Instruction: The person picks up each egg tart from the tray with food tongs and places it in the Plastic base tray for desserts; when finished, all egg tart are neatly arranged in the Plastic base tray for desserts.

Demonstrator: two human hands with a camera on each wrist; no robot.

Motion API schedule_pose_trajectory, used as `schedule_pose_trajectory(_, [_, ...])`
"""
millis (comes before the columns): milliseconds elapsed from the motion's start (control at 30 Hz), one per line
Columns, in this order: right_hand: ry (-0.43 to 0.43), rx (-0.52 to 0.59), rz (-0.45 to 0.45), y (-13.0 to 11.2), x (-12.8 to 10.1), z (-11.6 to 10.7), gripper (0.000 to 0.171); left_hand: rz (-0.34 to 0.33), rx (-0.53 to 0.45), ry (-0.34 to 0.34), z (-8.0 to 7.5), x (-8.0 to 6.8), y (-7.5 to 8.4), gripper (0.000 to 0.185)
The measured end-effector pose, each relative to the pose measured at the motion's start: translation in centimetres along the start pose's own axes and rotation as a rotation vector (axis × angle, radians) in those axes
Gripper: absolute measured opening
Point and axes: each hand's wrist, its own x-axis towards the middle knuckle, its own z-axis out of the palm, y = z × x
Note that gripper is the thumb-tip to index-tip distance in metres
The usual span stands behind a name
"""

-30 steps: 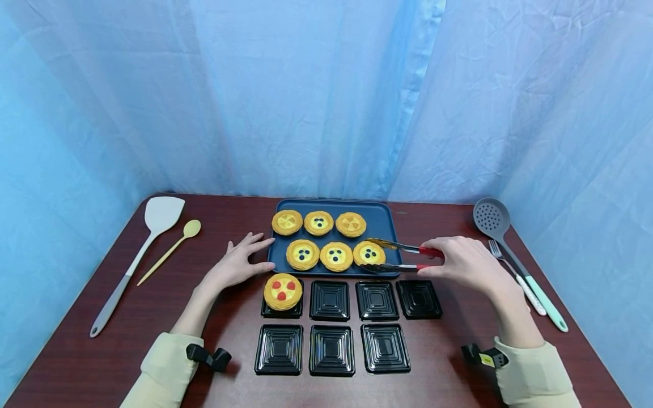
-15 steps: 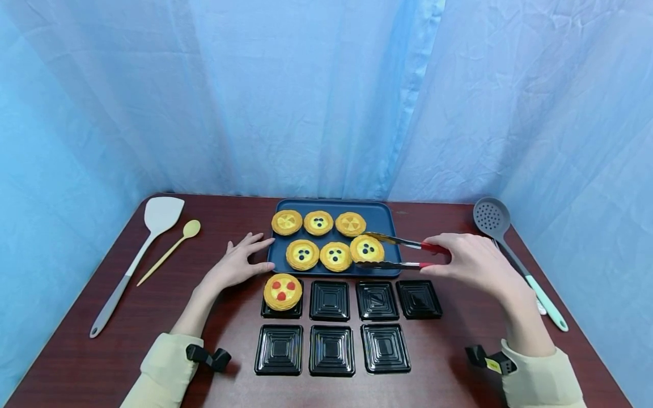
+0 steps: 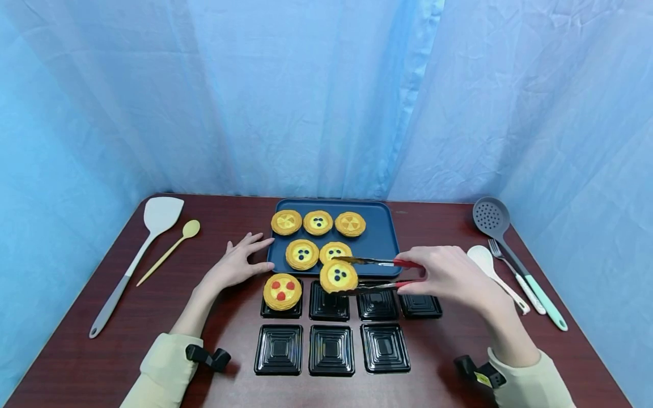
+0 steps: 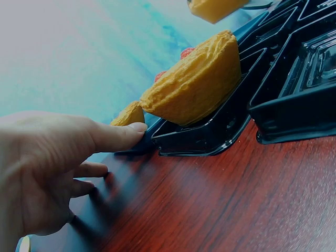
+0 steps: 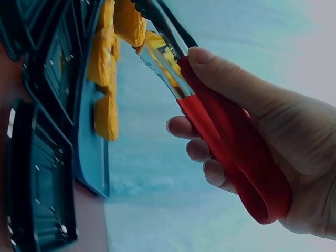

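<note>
A pale blue curtain (image 3: 285, 96) is hanging behind and on both sides of a dark red wood-grain table (image 3: 433, 362). Towards the table's far edge, a navy baking tray (image 3: 377, 213) is lying flat. A white turner (image 3: 162, 215) with a grey handle is lying at the left, and a grey skimmer (image 3: 491, 218) with a mint handle is lying at the right.

The left hand (image 3: 240, 260) is holding nothing; its fingers are spreading loosely, with the thumb and a fingertip meeting the tray's left edge. The right hand (image 3: 449, 272) is gripping red-handled metal tongs (image 5: 226, 118), thumb pressing one arm and fingers bracing the other.

A yellow spoon (image 3: 191, 229) is lying beside the turner; a white spoon (image 3: 481, 259) and a fork (image 3: 529, 294) are lying near the skimmer. Seven square black containers (image 3: 385, 347) are standing in front of the tray, four in the rear row and three in the front.

The tongs are clamping a berry-topped egg tart (image 3: 339, 276), holding it raised above the tray's near edge and the second rear container. Five other tarts (image 3: 302, 254) are sitting on the tray, and a red-topped tart (image 3: 283, 292) is sitting in the leftmost rear container.
</note>
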Motion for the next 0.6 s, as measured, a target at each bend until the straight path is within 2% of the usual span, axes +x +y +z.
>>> schedule_pose_trajectory(233, [-0.021,0.032,-0.079,-0.6,0.4,1.2,0.044,0.007,0.007,0.006,0.0,0.0,0.0,0.068])
schedule_pose_trajectory(600, [-0.053,0.023,-0.106,-0.9,0.7,1.9,0.045,0.011,-0.004,0.005,0.0,0.0,-0.1,0.068])
